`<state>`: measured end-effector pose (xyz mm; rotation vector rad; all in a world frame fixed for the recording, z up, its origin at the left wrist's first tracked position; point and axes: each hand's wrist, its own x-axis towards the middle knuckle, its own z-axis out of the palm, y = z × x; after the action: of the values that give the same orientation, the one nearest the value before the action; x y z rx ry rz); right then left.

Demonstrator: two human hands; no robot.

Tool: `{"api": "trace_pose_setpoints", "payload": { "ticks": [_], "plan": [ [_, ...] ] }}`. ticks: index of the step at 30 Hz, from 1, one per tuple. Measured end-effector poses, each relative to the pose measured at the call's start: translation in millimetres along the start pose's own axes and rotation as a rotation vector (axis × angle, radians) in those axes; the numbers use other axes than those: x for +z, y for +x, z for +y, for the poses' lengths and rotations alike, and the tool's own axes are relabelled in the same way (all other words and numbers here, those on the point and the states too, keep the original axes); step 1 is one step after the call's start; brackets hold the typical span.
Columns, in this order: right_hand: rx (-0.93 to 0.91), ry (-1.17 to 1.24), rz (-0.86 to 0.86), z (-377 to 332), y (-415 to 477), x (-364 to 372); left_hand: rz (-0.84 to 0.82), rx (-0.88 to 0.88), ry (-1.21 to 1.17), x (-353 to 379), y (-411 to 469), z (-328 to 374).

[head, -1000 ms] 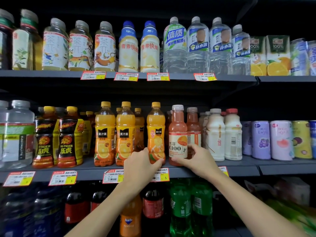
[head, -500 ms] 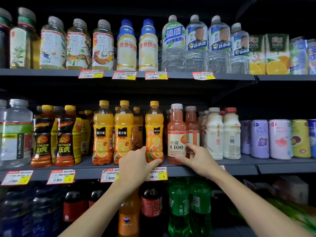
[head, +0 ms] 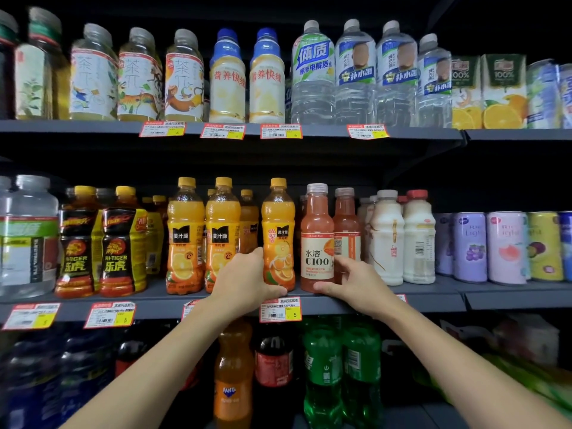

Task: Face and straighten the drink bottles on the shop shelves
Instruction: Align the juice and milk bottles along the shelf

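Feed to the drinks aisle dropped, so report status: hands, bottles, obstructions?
Left hand grips yellow-capped orange juice bottle. Right hand grips pink plastic C100 bottle beside it. Both upright. Nothing blocking.

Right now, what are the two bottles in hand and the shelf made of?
Orange juice bottle: likely clear glossy plastic, highlights on its dimpled shoulder, printed film label. C100 bottle: same look, translucent, pale cap. Shelf: probably painted metal, matte grey, thin edge.
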<state>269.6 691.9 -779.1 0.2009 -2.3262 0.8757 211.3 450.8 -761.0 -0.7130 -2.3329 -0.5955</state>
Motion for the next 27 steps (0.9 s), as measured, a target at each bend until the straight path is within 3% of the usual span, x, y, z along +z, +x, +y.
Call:
{"api": "trace_pose_setpoints", "payload": {
  "ticks": [8,10,13,17,22,27],
  "plan": [
    [0.010,-0.018,-0.039,-2,2,-1,-0.007,-0.002,0.043,-3,-3,1],
    [0.010,-0.023,-0.014,-5,-2,-1,0.093,-0.005,0.103,-7,-13,7],
    [0.008,0.049,0.136,-9,-8,-3,0.395,0.092,0.066,-7,-32,25],
    [-0.059,-0.040,0.482,-16,-1,-20,0.559,0.365,0.029,4,-30,60],
    [-0.022,-0.313,0.425,-29,29,-48,0.487,0.416,0.329,4,17,86],
    [0.022,-0.381,0.303,-34,49,-50,0.392,0.370,0.530,9,39,88]
  ]
}}
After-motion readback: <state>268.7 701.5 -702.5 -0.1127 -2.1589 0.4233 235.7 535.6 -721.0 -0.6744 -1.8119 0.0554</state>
